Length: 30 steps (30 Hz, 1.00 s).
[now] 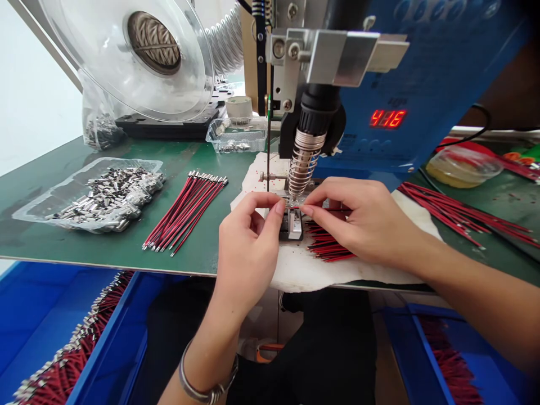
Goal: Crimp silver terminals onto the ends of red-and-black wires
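Note:
Under the tip of a soldering iron (307,157) wrapped in a wire spring, both hands meet at a small metal fixture (291,224). My left hand (253,236) pinches at the fixture's left side; what its fingertips hold is too small to make out. From the other side, my right hand (358,216) pinches a thin red and black wire (296,207), its end at the iron's tip. Below the right hand, a bunch of red and black wires (327,242) lies on white paper (304,270).
A clear tray (31,209) of small metal cylinders stands left, beside finished-looking wires (185,211) with metal ends. Behind is a fume extractor hood (101,50); a blue controller (422,73) reads 416. More wires (464,214) lie right. Blue bins (109,337) sit below the table edge.

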{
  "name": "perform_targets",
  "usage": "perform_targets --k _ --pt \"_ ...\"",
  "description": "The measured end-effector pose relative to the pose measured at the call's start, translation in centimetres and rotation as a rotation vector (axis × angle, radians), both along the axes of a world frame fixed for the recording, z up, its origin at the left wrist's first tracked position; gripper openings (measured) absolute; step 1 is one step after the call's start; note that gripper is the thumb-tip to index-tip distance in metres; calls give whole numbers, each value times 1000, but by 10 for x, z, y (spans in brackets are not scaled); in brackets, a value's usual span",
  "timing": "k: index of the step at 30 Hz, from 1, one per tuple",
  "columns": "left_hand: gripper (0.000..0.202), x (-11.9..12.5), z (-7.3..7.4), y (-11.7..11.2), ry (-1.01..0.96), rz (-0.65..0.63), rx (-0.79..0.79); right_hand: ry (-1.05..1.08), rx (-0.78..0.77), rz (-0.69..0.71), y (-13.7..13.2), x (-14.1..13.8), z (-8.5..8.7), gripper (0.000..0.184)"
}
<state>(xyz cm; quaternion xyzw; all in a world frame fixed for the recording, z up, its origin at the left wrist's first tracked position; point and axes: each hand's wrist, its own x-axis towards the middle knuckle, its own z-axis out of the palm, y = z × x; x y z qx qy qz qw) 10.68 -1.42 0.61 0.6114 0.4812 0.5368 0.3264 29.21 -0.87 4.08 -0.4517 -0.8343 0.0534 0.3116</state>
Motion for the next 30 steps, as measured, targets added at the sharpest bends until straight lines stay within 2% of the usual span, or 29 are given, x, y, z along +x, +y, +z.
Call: perform_targets --k 6,13,19,30 --pt "16 -4 3 1 -54 -73 -59 -40 37 31 0 4 1 9" --pt "13 -7 5 0 -75 -116 -61 -79 46 85 2 8 3 14" --pt "14 -7 6 -1 -55 -110 -84 -67 57 102 2 7 4 10" --pt "16 -5 3 0 -35 -62 -87 -70 55 137 3 10 4 16"
